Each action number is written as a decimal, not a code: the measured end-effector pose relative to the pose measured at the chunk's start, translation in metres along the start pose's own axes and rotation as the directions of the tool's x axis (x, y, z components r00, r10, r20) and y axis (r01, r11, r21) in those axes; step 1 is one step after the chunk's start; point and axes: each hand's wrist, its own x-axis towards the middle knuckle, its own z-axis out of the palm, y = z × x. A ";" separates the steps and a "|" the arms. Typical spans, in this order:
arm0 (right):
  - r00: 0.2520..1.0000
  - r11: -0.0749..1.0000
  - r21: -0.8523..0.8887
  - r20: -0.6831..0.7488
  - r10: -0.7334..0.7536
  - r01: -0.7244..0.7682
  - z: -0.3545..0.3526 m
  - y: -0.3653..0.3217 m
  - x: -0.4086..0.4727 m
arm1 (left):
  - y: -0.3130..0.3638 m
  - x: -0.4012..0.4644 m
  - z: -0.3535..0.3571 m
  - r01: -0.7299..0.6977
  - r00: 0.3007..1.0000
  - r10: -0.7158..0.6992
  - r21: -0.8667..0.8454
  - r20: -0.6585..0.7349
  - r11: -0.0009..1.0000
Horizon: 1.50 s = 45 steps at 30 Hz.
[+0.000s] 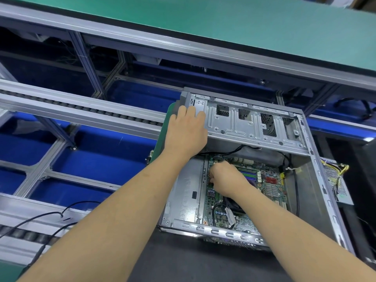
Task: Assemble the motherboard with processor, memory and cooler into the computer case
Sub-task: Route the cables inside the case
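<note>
Now we see the motherboard (250,192) lying flat inside the open computer case (317,200), which rests on its side on the dark bench. Our left hand (186,129) rests on the drive cage (252,121), fingers straight and close together, steadying the case. Our right hand (225,179) is down on the board's near-left edge, fingers curled; what they pinch, we cannot tell. We'd judge the board stiff but fragile, best held by its bare edges, clear of the memory sticks (249,174).

Factory assembly line, roller conveyor (81,110), aluminium framing (85,64)
</note>
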 end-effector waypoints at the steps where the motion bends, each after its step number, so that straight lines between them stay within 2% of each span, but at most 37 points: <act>1: 1.000 1.000 0.004 -0.002 0.005 -0.005 -0.001 0.001 0.000 | 0.000 0.000 0.000 0.001 1.000 -0.001 0.001 0.001 1.000; 11: 1.000 0.987 0.160 0.018 -0.012 0.009 -0.004 0.012 0.003 | -0.001 0.000 0.000 0.003 1.000 -0.003 -0.012 0.013 1.000; 24: 0.999 0.984 0.170 -0.006 0.046 -0.044 -0.003 0.013 0.004 | -0.001 0.000 0.001 0.004 1.000 -0.004 -0.033 -0.004 0.999; 32: 1.000 0.996 0.084 0.008 0.004 -0.005 -0.002 0.011 0.004 | -0.001 0.000 0.002 0.002 1.000 -0.003 -0.025 -0.019 1.000; 45: 1.000 0.995 0.096 -0.013 -0.028 0.029 -0.001 0.013 0.004 | -0.001 -0.001 -0.001 -0.001 1.000 0.000 -0.036 -0.028 0.999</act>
